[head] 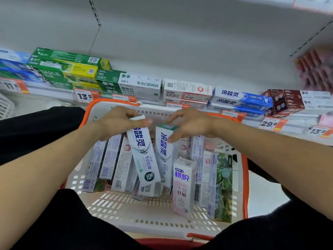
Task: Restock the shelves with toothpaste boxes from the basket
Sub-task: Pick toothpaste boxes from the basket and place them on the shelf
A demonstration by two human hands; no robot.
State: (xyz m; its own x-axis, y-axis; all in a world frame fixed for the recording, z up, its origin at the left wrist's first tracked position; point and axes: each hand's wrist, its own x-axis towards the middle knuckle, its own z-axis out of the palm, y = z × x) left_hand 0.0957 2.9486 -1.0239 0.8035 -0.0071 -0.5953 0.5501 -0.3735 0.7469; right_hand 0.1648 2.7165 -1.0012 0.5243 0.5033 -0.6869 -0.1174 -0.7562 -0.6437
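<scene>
Along the far side of the view a shelf is running left to right, carrying toothpaste boxes laid flat with their long axes along its front edge: green and yellow boxes toward its left end, blue and white boxes right of the middle, dark red boxes toward the right end, with orange price tags clipped to the front edge. Just before the shelf a white basket with an orange rim is sitting, holding many boxes standing on end against its far wall. The left hand is gripping the top end of a white box with blue lettering, fingers curled round it; the box is tilting, its long axis running from the far wall toward the basket's middle. The right hand is pinching the green-capped top of a second white box, standing nearly upright just beside the first. A pink and white box is leaning near the basket's right side.
</scene>
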